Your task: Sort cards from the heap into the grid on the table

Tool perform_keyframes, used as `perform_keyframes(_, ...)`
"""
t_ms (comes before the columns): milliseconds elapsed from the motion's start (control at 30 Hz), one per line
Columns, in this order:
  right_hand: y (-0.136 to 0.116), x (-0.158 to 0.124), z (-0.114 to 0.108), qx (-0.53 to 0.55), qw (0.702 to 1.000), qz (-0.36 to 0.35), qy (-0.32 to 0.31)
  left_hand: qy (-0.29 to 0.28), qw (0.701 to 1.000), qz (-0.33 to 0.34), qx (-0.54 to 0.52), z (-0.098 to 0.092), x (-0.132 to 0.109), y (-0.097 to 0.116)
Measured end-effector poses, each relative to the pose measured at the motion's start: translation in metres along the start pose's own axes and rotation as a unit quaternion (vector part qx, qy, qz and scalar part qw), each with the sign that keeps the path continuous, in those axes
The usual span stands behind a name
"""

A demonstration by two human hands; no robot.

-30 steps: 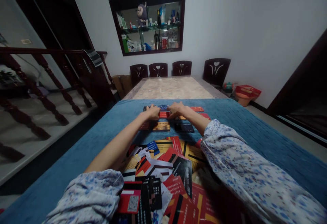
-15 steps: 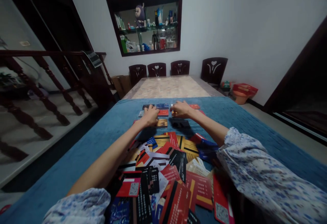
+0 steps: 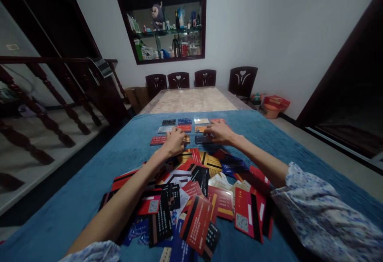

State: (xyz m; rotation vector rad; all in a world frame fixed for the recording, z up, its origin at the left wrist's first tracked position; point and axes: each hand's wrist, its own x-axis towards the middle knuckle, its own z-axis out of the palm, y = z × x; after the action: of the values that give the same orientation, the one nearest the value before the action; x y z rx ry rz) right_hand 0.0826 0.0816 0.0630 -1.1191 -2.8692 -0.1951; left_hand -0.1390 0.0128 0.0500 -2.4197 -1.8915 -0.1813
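Note:
My left hand [image 3: 176, 140] is curled over a gold card [image 3: 187, 139] in the nearest row of cards laid out on the cloth; its fingers hide most of that card. To its left lies a red card [image 3: 158, 140], and just behind it another red card [image 3: 184, 128]. The bent fingers of my right hand [image 3: 222, 132] close on the right end of a dark card [image 3: 200, 139]. An orange card [image 3: 200, 129] sits behind that one. A loose heap of mixed cards [image 3: 194, 218], red, black, gold and blue, spreads between my forearms.
A blue cloth [image 3: 89, 182] covers the near part of the table, with its marble-patterned far part [image 3: 194, 100] bare. Several dark chairs [image 3: 243, 80] stand behind. A wooden railing [image 3: 44, 114] is at left, and a red bag [image 3: 275, 103] sits on the floor at right.
Both hands have come nearer, from the middle row to the nearest row of cards. The dark card is now under my right fingers. The view has shifted slightly to the right.

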Motion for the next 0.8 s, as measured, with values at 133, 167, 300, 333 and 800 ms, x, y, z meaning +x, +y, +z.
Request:
perform_keyframes(133,0.004,-0.025,0.006,-0.003,1.0,0.004,0.006,-0.003,0.999,0.026,-0.02,0.002,-0.005,0.021)
perform_keyframes(167,0.005,-0.031,0.008,-0.002,1.0,0.004,0.007,-0.001,0.999,0.032,-0.028,0.002,-0.006,0.027)
perform_keyframes(300,0.008,-0.057,0.015,0.003,1.0,0.008,0.021,0.006,0.996,0.075,-0.05,0.005,-0.01,0.05)
perform_keyframes(333,0.009,-0.063,0.017,0.005,1.0,0.008,0.025,0.006,0.995,0.086,-0.054,0.006,-0.011,0.054)
perform_keyframes(800,0.018,-0.129,0.038,0.058,0.995,-0.018,0.081,-0.003,0.977,0.197,-0.086,0.02,-0.025,0.112)
